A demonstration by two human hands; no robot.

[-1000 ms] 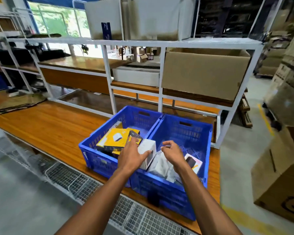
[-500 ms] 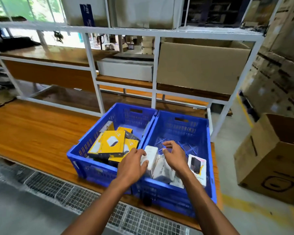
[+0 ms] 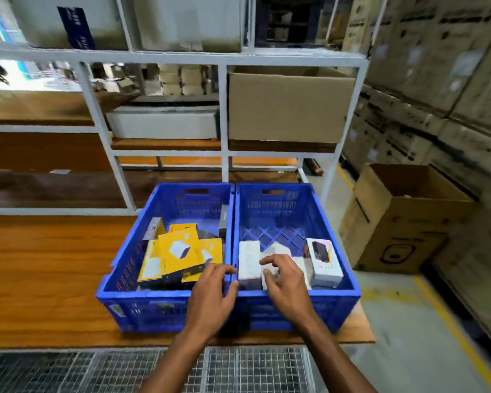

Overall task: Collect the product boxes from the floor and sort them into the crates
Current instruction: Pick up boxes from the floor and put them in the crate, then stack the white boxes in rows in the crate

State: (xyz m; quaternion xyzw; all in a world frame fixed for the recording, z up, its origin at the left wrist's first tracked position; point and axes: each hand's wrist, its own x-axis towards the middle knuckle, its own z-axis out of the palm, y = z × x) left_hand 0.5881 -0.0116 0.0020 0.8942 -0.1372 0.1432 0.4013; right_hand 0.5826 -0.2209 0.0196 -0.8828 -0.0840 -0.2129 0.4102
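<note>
Two blue crates sit side by side on a wooden bench (image 3: 40, 279), touching along their shared wall. The left crate (image 3: 131, 268) holds yellow boxes (image 3: 179, 251) piled toward its near side. The right crate (image 3: 349, 279) holds white boxes: one upright white box (image 3: 249, 262) at its 9 o'clock, against the shared wall, and another box (image 3: 325, 262) with a dark picture at its 3 o'clock. The left hand (image 3: 213, 296) hovers over the shared wall, fingers loosely spread, thumb by the upright box, gripping nothing. The right hand (image 3: 284, 282) rests over the middle white boxes, fingers curled; whether it grips one I cannot tell. A cardboard carton (image 3: 400, 222) stands on the floor at 3 o'clock.
</note>
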